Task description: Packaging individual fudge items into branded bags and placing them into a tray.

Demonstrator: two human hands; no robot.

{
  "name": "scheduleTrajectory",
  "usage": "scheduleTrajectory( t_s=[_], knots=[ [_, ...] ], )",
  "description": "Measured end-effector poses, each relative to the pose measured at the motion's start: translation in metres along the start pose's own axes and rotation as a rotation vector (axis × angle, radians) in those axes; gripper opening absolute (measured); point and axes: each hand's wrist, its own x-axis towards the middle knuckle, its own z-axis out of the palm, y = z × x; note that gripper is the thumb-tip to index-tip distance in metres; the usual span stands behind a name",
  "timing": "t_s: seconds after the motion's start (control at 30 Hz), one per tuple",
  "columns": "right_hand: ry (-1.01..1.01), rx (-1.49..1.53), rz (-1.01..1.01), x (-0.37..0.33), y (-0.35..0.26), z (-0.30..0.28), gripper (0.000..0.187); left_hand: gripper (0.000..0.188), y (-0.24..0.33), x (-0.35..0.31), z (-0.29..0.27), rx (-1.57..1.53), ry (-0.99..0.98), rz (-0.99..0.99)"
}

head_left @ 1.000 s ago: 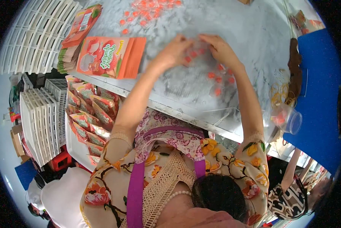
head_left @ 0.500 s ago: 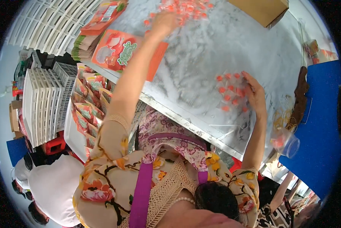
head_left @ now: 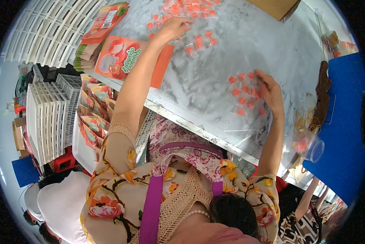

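One cluster of small orange-red sweets in clear wrappers (head_left: 245, 89) lies gathered on the grey marbled table (head_left: 215, 81), a smaller group (head_left: 199, 44) sits apart, and a loose pile (head_left: 196, 7) is left ungathered; the open right hand (head_left: 270, 92) cups the cluster's edge, the left hand (head_left: 173, 29) is half-curled, its grip unclear

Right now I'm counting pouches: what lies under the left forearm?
Below the left forearm lie orange pouches: a printed front shows to its left, more orange to its right. The strip between is covered; whether the forearm touches it cannot be told.
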Motion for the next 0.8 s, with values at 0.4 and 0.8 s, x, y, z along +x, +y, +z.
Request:
scheduleTrajectory(
  t_s=[0.4, 0.8],
  knots=[
    [0.018, 0.089, 0.061, 0.001, -0.005, 0.001, 0.035, 0.031, -0.04, 0.001, -0.048, 0.225, 0.303, -0.074],
    [0.036, 0.091, 0.117, 0.007, -0.017, 0.004, 0.037, 0.02, -0.061, 0.038, 0.004, 0.678, 0.435, 0.295]
  ],
)
